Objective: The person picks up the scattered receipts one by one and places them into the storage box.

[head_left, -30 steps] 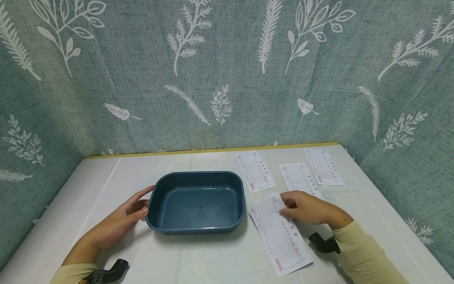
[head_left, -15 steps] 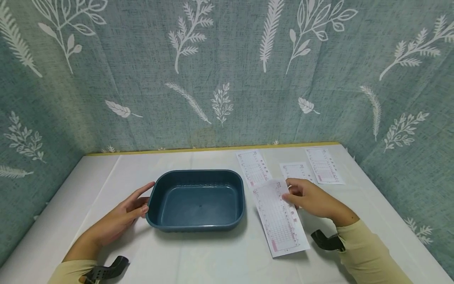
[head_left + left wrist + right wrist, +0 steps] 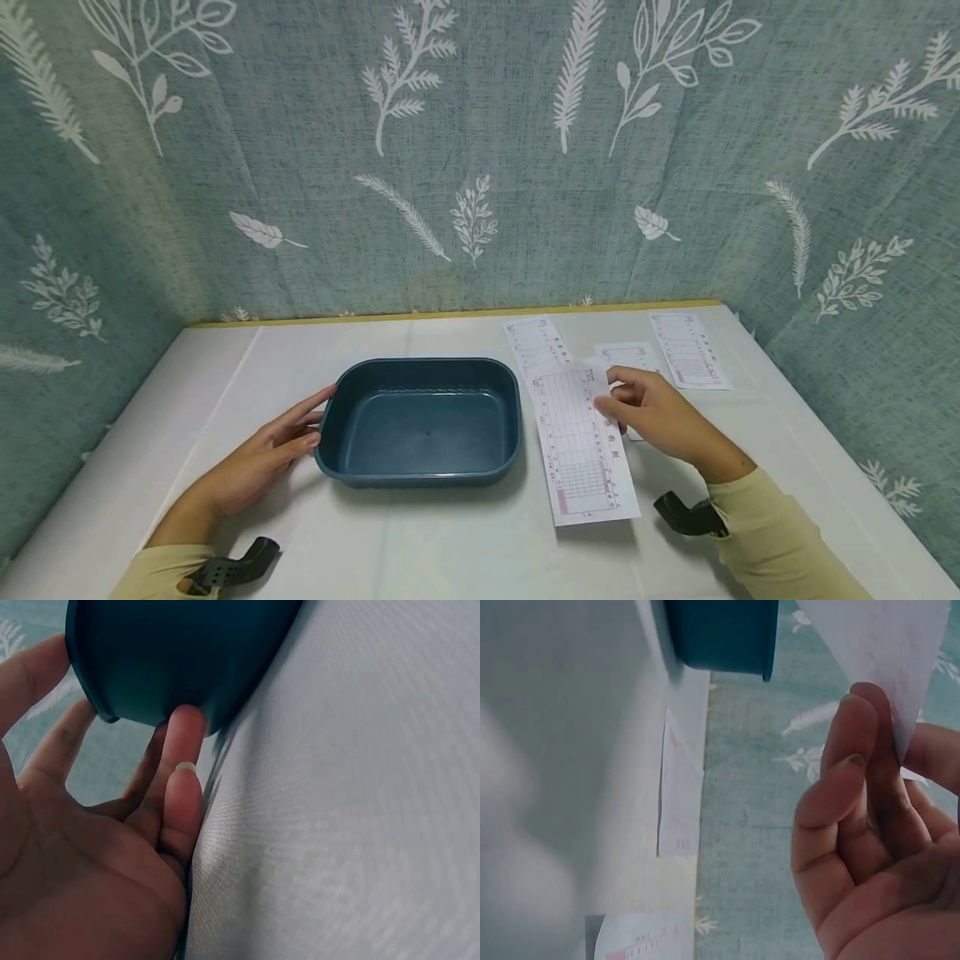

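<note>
A dark teal plastic basin (image 3: 427, 437) stands in the middle of the table in the head view, with nothing inside. At its left end is my left hand (image 3: 258, 462), its fingertips resting against the outer wall and rim; the left wrist view shows those fingers (image 3: 182, 742) mostly extended along the basin. My right hand (image 3: 656, 417) pinches a printed paper receipt form (image 3: 581, 450) by its right edge, between thumb and fingers. The form hangs raised and tilted to the right of the basin, partly covering another receipt form (image 3: 534, 337) behind it.
Further receipt forms lie flat at the back right: one (image 3: 688, 354) by the table's far corner, another (image 3: 626, 354) partly hidden by my right hand. A white cloth covers the table (image 3: 420, 550). Leaf-patterned green fabric (image 3: 315, 167) rises behind the yellow back edge.
My right hand has lifted the receipt form off the table and moved it back and up, turning it more upright. The left hand stays against the basin.
</note>
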Motion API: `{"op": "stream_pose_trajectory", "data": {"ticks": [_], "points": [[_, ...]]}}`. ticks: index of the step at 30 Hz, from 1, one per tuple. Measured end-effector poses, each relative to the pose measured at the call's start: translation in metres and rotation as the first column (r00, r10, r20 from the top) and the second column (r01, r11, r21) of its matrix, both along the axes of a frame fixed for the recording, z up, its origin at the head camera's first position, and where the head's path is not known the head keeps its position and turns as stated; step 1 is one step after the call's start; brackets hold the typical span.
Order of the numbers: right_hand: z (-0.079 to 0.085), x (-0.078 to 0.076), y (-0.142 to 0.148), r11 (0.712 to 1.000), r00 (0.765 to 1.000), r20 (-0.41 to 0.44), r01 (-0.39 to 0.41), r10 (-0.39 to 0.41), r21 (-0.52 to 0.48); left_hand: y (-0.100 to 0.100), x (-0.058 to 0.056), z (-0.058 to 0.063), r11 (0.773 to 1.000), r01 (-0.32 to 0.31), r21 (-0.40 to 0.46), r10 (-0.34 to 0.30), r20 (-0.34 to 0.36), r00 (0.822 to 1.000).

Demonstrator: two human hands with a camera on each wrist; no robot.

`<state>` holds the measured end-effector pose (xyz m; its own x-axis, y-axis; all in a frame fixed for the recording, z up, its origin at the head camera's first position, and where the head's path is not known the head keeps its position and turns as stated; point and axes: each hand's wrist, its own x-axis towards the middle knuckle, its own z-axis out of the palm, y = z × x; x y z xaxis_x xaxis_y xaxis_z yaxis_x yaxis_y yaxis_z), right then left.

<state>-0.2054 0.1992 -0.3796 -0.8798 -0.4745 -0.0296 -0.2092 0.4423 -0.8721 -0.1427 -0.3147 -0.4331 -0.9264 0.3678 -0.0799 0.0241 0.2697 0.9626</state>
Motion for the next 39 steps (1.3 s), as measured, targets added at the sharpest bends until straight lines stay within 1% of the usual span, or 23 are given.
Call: {"op": "stream_pose_trajectory", "data": {"ticks": [4,8,13,16,19,24,28,33,39], "points": [[-0.001,0.002,-0.003,0.997,0.997,-0.044,0.071,-0.070,0.025,0.001,0.001,-0.001,0.999,-0.014,-0.032,0.015,0.009,1.000],[-0.001,0.003,-0.008,0.993,0.991,-0.062,0.117,-0.116,0.017,0.002,0.000,-0.002,0.999,-0.020,-0.038,0.020,0.010,1.000],[0.004,-0.003,-0.020,0.985,0.984,-0.049,0.168,-0.170,-0.030,0.002,-0.004,-0.003,0.996,-0.058,-0.068,0.058,0.000,0.998],[0.006,-0.007,-0.030,0.981,0.982,-0.024,0.183,-0.185,-0.063,0.004,-0.004,-0.003,0.994,-0.076,-0.080,0.078,0.017,0.997],[0.009,-0.011,-0.042,0.978,0.983,0.013,0.182,-0.181,-0.105,0.004,-0.005,-0.002,0.994,-0.083,-0.078,0.085,0.031,0.996],[0.012,-0.016,-0.065,0.974,0.986,0.068,0.160,-0.151,-0.162,0.004,-0.006,-0.002,0.993,-0.086,-0.077,0.087,0.018,0.996],[0.012,-0.021,-0.082,0.970,0.985,0.097,0.156,-0.139,-0.187,0.002,-0.005,-0.003,0.995,-0.073,-0.061,0.075,0.018,0.997],[0.013,-0.027,-0.096,0.975,0.986,0.080,0.156,-0.144,-0.156,0.002,-0.005,-0.003,0.997,-0.066,-0.038,0.067,0.018,0.998],[0.014,-0.033,-0.109,0.988,0.994,0.057,0.099,-0.093,-0.118,0.002,-0.004,-0.004,0.996,-0.075,-0.042,0.075,0.013,0.997]]}}
